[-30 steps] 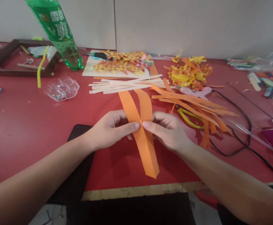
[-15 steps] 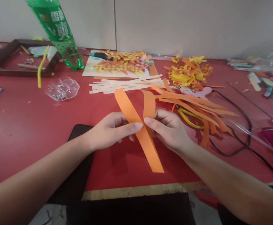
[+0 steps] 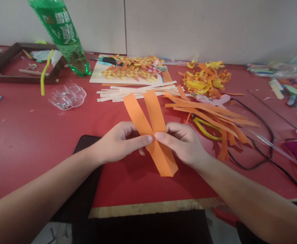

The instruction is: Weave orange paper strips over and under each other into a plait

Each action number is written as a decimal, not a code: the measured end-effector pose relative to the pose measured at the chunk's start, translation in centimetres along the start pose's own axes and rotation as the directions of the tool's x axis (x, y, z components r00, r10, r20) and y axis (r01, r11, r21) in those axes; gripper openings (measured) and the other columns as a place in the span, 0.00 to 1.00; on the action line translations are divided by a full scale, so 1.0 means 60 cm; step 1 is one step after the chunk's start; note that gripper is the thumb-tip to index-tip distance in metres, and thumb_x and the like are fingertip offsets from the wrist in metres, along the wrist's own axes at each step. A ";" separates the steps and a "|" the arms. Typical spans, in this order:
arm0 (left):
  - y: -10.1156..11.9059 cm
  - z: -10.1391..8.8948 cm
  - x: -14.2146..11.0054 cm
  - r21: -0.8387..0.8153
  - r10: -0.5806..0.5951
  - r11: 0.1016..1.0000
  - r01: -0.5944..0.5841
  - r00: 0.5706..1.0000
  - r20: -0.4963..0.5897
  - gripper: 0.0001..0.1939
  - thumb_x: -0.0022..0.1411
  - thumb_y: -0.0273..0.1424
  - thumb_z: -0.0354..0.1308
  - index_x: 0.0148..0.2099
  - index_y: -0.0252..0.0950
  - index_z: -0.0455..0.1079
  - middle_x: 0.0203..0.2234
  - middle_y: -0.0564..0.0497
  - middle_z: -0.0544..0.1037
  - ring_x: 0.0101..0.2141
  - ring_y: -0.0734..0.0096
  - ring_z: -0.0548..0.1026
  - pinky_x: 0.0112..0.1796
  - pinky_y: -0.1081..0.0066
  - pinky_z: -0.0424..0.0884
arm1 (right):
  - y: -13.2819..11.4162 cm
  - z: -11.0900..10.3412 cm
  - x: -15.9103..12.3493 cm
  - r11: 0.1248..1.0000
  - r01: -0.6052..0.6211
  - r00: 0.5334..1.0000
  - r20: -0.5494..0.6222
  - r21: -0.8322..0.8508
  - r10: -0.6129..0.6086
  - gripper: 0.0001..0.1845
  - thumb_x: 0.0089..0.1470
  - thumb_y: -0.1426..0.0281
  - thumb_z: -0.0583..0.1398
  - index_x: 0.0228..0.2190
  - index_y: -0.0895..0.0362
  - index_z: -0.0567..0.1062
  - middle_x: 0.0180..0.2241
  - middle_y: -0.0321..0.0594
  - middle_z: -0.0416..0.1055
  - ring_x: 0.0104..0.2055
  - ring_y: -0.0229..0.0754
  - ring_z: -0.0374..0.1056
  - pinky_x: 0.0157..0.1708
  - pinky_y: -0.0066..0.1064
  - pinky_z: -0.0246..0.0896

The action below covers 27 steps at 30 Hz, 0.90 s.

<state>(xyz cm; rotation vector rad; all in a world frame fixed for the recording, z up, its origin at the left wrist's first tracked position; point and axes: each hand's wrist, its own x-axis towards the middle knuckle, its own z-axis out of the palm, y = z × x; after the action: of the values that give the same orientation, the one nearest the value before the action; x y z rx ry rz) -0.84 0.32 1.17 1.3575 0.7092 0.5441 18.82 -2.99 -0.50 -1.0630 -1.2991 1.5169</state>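
Note:
My left hand (image 3: 124, 140) pinches an orange paper strip (image 3: 137, 113) between thumb and fingers. Close beside it, my right hand (image 3: 181, 140) pinches orange paper too, its thumb tip almost touching the left thumb. From the pinch, two lengths of orange paper fan upward in a narrow V, while the lower ends overlap and hang toward me. Whether this is one folded strip or two strips I cannot tell. Several loose orange strips (image 3: 214, 117) lie beyond my right hand, over yellow-handled scissors (image 3: 205, 128).
Cream paper strips (image 3: 138, 93) lie ahead, before a board (image 3: 97, 76) with woven yellow-orange pieces. A green bottle (image 3: 67, 40), clear flower-shaped dish (image 3: 67, 96) and brown frame (image 3: 16, 79) stand left. A pink glue gun (image 3: 213, 100) trails a black cord. A black flat object (image 3: 84, 149) lies under my left forearm.
The right-hand length of orange paper has turned and straightened upward, closer to the left one. The lower ends have spread into a wider overlap. Both hands have stayed nearly in place.

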 end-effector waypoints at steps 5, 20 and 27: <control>-0.001 0.000 0.001 0.008 -0.010 1.000 0.010 0.999 -0.039 0.07 0.61 0.31 0.64 0.34 0.32 0.75 0.23 0.55 0.76 0.21 0.81 0.70 0.22 0.81 0.65 | 0.004 -0.003 0.001 0.998 0.017 0.998 -0.064 -0.066 -0.021 0.16 0.53 0.58 0.67 0.24 0.57 0.74 0.23 0.35 0.72 0.25 0.37 0.69 0.25 0.29 0.65; -0.002 0.003 -0.002 0.044 -0.042 0.998 0.039 0.996 0.076 0.11 0.65 0.33 0.59 0.32 0.32 0.73 0.25 0.52 0.77 0.24 0.79 0.72 0.24 0.81 0.67 | 0.005 0.001 0.001 0.978 -0.005 0.989 0.142 0.209 -0.026 0.08 0.60 0.64 0.62 0.33 0.56 0.77 0.27 0.39 0.78 0.28 0.41 0.77 0.29 0.33 0.74; -0.003 -0.001 -0.003 0.053 0.041 0.998 -0.039 0.999 -0.029 0.09 0.65 0.32 0.59 0.33 0.32 0.74 0.23 0.53 0.76 0.23 0.79 0.72 0.23 0.81 0.67 | 0.007 0.000 0.002 0.984 0.007 0.989 0.145 0.177 -0.033 0.07 0.59 0.65 0.63 0.33 0.55 0.78 0.29 0.39 0.79 0.32 0.44 0.77 0.38 0.40 0.75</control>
<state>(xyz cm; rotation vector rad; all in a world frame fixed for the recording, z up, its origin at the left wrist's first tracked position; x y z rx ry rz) -1.01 0.22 1.03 1.4174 0.7260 0.5819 18.74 -2.92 -0.93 -0.8356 -1.2443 1.6880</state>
